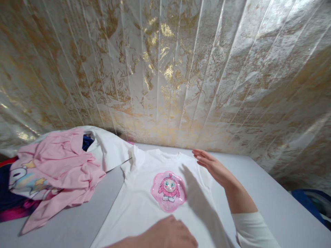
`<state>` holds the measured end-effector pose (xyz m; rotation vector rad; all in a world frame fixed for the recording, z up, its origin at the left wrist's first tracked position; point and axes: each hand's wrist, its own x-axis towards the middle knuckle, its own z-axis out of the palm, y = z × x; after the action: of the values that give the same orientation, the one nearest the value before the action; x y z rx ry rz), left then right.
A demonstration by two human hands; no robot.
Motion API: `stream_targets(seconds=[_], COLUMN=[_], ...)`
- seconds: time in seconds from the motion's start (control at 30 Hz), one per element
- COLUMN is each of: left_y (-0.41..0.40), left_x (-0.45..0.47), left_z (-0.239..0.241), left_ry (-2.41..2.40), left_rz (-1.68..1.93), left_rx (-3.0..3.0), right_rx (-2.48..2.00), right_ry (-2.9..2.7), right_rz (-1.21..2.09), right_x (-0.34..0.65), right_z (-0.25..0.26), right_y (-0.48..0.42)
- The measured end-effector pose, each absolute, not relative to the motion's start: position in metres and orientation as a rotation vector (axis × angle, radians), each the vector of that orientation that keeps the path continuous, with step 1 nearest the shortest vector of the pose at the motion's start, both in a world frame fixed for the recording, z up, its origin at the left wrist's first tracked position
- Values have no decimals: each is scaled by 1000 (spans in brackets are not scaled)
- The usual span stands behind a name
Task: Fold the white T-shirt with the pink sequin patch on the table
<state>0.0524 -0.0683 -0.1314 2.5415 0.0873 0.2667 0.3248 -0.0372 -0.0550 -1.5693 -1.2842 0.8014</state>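
A white T-shirt (144, 193) lies spread on the table, its neckline toward the wall. On its chest is a pink flower-shaped patch (169, 191) with a pink-haired cartoon figure. My right hand (213, 168) is over the shirt's right shoulder, fingers stretched out, holding nothing; its shadow falls across the cloth. I cannot tell whether it touches the fabric. My left hand (169, 234) is low in the view, over the shirt below the patch. The bottom edge cuts it off and its fingers are mostly hidden.
A heap of clothes lies at the left, with a pink printed top (64, 168) over white (110, 150) and dark blue garments. The pale table (261, 193) ends at a wall (165, 86) with silver-and-gold covering. Something blue (307, 205) is beyond the table's right edge.
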Motion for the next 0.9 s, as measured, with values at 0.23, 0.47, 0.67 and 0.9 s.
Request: stream_targets(seconds=[0.23, 0.47, 0.67, 0.9], left_y=[101, 162, 165, 162], left_x=[56, 20, 11, 8], left_z=[-65, -87, -85, -84], left_ry=[1242, 1594, 1637, 1738], left_rz=[487, 284, 159, 170], left_rx=[2449, 2349, 2397, 2447], right_rx=[-1883, -2042, -2107, -2159], right_ry=[-1314, -1600, -1707, -1721], right_rz=[389, 285, 143, -73], right_x=[351, 336, 334, 328], right_z=[-70, -108, -125, -126], right_y=[12, 45, 52, 47])
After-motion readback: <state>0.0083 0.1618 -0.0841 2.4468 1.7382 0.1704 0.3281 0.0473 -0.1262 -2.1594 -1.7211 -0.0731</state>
